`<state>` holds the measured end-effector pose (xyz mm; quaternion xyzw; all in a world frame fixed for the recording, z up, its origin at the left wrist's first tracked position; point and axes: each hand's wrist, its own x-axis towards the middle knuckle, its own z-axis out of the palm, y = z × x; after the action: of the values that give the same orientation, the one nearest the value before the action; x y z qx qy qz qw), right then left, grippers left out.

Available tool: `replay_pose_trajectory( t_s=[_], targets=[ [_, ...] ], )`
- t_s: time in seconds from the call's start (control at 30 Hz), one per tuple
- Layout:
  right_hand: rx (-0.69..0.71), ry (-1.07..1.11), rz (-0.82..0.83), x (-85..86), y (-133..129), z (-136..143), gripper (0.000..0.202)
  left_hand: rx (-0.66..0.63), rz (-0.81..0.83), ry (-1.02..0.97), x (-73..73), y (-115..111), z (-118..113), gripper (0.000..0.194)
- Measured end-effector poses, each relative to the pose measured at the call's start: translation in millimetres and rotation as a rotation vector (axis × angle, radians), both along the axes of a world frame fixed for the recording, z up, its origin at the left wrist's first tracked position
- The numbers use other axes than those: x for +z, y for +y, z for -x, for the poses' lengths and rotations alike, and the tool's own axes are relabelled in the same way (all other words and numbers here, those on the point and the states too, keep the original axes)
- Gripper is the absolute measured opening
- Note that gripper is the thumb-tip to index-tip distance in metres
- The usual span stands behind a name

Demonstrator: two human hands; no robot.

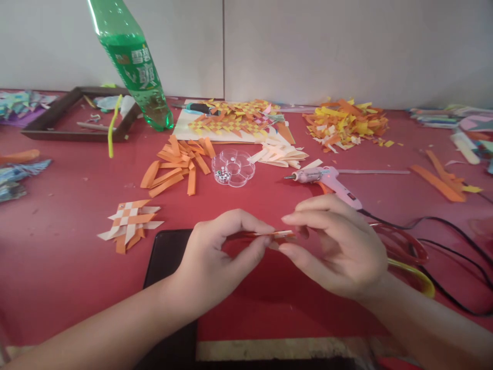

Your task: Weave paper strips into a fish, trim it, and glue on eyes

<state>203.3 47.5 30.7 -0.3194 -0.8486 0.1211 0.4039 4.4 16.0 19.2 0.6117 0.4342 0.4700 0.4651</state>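
My left hand (225, 252) pinches a small folded piece of orange and white paper (284, 234) between thumb and fingers. My right hand (333, 246) is at the free end of the piece, thumb and forefinger apart above and below it; whether a rear finger touches it is unclear. On the left lies a woven fish of orange and cream strips (133, 223). Beyond my hands are loose orange strips (173, 167), cream strips (280, 153) and a clear flower-shaped tray (244, 173) with tiny googly eyes in one compartment.
A pink glue gun (327, 180) with a black cable (454, 221) lies beyond my right hand. A tilted green bottle (134, 72) stands by a dark frame (69, 135). Paper scraps (346, 123) are heaped behind. A black phone-like slab (167, 257) lies under my left forearm.
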Motion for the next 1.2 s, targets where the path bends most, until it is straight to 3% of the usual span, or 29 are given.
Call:
replay_pose_trajectory(
  t_s=[0.33, 1.2],
  targets=[
    [0.026, -0.002, 0.027, -0.1, -0.1, -0.5, 0.014, -0.01, -0.143, 0.094, 1.7, 1.9, 2.3, 0.01],
    [0.06, -0.027, -0.006, 2.0, -0.8, -2.1, 0.014, -0.049, -0.101, 0.102, 2.8, 2.8, 3.9, 0.01]
  ],
)
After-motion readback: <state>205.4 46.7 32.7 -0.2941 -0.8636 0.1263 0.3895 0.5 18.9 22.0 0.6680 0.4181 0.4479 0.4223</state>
